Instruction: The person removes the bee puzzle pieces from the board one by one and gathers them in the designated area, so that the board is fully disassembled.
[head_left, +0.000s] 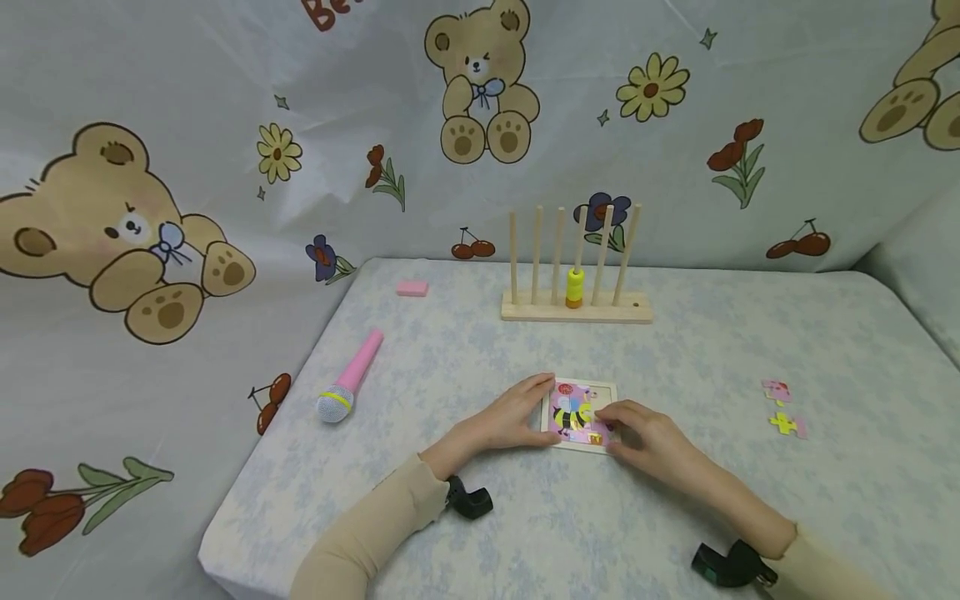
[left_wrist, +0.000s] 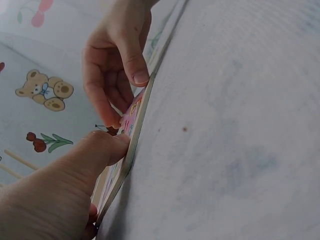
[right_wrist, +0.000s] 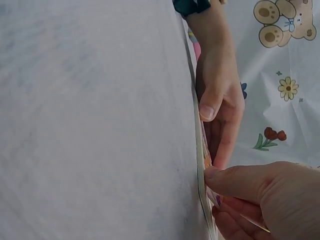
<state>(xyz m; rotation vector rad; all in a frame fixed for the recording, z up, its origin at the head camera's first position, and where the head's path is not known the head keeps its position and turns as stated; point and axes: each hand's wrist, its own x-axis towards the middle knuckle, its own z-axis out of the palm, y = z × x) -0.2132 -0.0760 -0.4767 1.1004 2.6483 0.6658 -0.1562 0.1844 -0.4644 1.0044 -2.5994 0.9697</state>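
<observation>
Wood borders a small bee puzzle [head_left: 573,417] lying flat on the cloth-covered bench [head_left: 465,350], between the two hands; bare backing shows near its far right corner. The left hand [head_left: 510,417] grips the left side between thumb and fingers. The right hand [head_left: 656,440] bends its fingers over the right side, thumb at the near edge; whether it pinches a piece cannot be told. Well apart to the right lie loose pieces [head_left: 783,423]. Behind stands a peg rack [head_left: 536,312] with yellow beads [head_left: 574,285] on one peg. To the left: a pink microphone [head_left: 361,362] and a pink block [head_left: 412,288].
</observation>
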